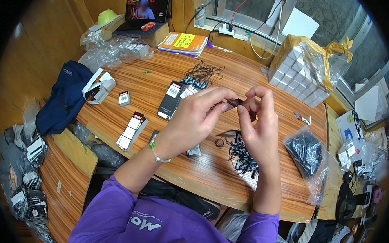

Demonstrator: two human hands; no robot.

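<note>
Left hand: I see my left hand point(194, 117) raised above the counter point(200, 174), fingers curled and closed, pinching the left end of a small dark flat card point(233, 102).
Right hand: my right hand point(259, 120) is closed on the right end of the same card, thumb and fingertips bent down over it.
Card: held between the 2 hands, in the air over the middle of the counter, tilted slightly; I cannot tell what is on its face.
Below the hands: a loose pile of black string loops point(242, 155) lies on the wood just under my right wrist.
Right side: a clear plastic bag of dark pieces point(308, 154) sits near the right hand, apart from it.
Left side: a short stack of black-and-white tags point(131, 130) lies left of my left forearm; 1 small box point(124, 98) stands farther left.
Behind: flat black packets point(172, 99) and a tangle of black cords point(203, 74) lie beyond the hands; a bag of white boxes point(299, 74) stands at the far right edge.
Wrist: a beaded bracelet point(157, 154) circles my left wrist.
</note>
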